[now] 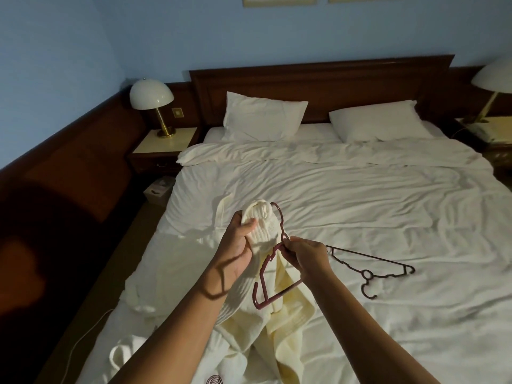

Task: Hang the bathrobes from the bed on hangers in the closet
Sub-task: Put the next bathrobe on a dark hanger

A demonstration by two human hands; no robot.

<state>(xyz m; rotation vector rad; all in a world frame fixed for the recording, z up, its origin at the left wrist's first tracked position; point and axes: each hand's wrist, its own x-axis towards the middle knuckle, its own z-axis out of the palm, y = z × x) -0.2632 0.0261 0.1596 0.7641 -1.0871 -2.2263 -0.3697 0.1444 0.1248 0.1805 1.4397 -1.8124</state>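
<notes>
Standing at the foot of the bed (360,189), looking down over both arms. My left hand (237,245) grips a bunched fold of the cream bathrobe (264,234), fingers curled round the cloth and thumb pressed across its front. The rest of this robe trails down from that hand onto the duvet, toward me. My right hand (306,256) pinches the dark red hanger (262,273) near its neck, fingertips drawn together on the thin frame. One shoulder of the hanger rises behind the gathered cloth beside my left hand; the hook end hangs low, between my wrists, in front of the robe. A second hanger (371,257), same dark colour, lies flat on the duvet just right of my right hand, hook pointing toward me. A second bathrobe (133,353), whiter, lies crumpled at the near left edge of the bed, with a dark emblem showing at the bottom of view. Two white pillows (263,117) lean at the wooden headboard (318,84). A domed lamp (151,94) stands on the left nightstand (163,145).
</notes>
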